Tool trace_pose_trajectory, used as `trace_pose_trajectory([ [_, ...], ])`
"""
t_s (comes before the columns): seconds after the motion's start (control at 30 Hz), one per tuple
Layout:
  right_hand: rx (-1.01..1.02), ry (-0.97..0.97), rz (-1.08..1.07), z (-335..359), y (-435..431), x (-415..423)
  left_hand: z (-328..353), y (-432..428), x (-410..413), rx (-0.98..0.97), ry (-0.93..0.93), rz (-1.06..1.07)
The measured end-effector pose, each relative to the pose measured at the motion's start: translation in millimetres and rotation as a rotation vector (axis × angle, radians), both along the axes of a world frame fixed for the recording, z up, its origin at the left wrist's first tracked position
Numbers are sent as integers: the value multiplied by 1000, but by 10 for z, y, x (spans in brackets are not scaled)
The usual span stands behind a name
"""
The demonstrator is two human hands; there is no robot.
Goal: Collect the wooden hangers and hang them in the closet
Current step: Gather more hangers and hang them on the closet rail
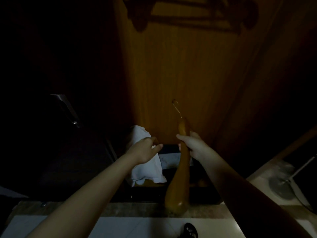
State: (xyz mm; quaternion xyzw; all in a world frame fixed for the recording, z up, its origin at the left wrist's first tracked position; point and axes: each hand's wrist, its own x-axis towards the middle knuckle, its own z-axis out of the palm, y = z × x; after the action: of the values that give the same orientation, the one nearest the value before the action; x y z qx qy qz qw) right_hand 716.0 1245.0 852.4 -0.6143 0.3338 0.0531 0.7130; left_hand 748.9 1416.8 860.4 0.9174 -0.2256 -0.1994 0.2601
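1. Closest, at 6 o'clock, is a pale smooth floor. A small dark thing sits on it; I cannot tell what it is. A speckled stone strip runs across just past the floor.
2. At 4 o'clock is a round flat base with a thin metal pole. It may be a stand.
3. Two bare arms reach forward from the bottom.
4. The right hand is near the middle, a bit toward 3 o'clock. Its fingers are wrapped tight around a wooden hanger.
5. We see the hanger from its end. It is smooth, shiny, orange-brown wood. It looks fat and round near us and thinner farther away. Its bent metal hook points up at 12 o'clock.
6. The left hand is a little toward 9 o'clock. Its fingers are loose and a bit curled, holding nothing. It hangs just over a soft, crumpled white cloth.
7. The cloth lies on dark things I cannot make out.
8. Past the hands stands a tall wood wall with fine grain. I think it is the closet.
9. At 12 o'clock, high up, more wooden hangers hang in a row.
10. At 9 o'clock a shiny metal bar shows in the dark.
11. I think this one is picked up and ready to hang. Next, lift it up and catch the hook where the others hang.
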Motion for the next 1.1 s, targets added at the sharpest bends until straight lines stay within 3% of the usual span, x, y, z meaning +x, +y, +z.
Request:
trace_pose_trajectory([
  [0.53,-803,-186,490,653,-690,-256,158,-513,254,-195,-177,-168],
  [0.83,-688,-435,513,1243,-1147,-134,471,-899,465,-455,-360,-164],
  [1.1,-551,-575,559,1648,-1505,140,895,-1231,839,-425,-875,-63],
])
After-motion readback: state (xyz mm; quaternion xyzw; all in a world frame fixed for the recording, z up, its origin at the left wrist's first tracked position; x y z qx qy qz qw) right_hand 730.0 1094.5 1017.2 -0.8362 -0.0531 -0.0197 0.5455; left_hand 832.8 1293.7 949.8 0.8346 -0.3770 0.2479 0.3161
